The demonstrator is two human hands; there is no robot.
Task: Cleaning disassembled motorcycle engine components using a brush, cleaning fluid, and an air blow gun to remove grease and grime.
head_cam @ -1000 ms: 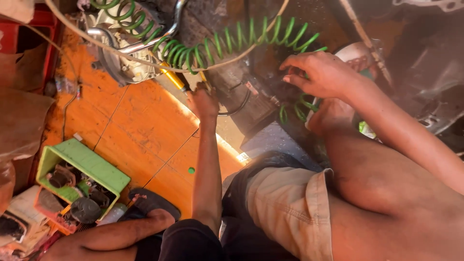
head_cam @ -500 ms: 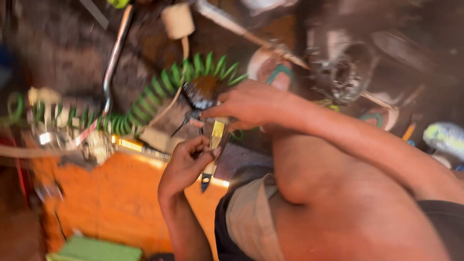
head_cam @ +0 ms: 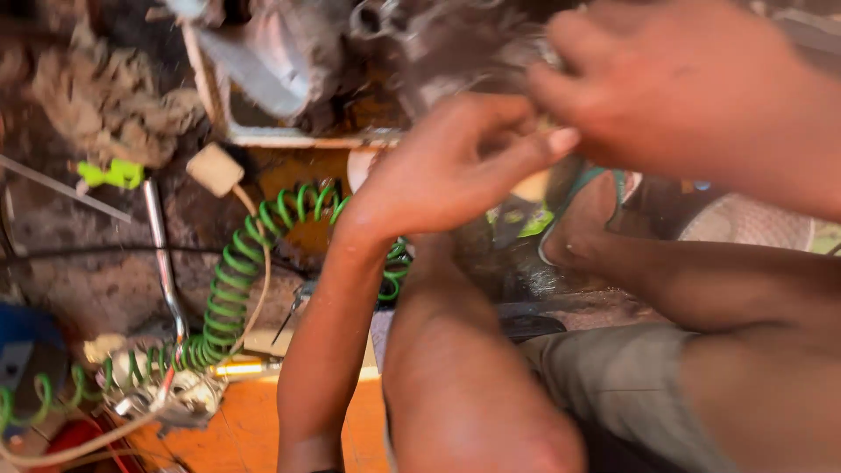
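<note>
Green coiled hose [head_cam: 236, 280] lies below-left of my hands | left hand [head_cam: 447, 166] fingers curled, grip unclear | right hand [head_cam: 666, 79] blurred, can't tell what it holds

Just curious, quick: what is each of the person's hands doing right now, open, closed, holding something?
Left hand: fingers pinched together, but what they hold is too blurred to tell.
Right hand: curled close against the left; grip cannot be told.

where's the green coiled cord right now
In the head view the green coiled cord lies left of centre, curling from beside the left hand down toward the orange surface, alongside a metal rod.
</note>
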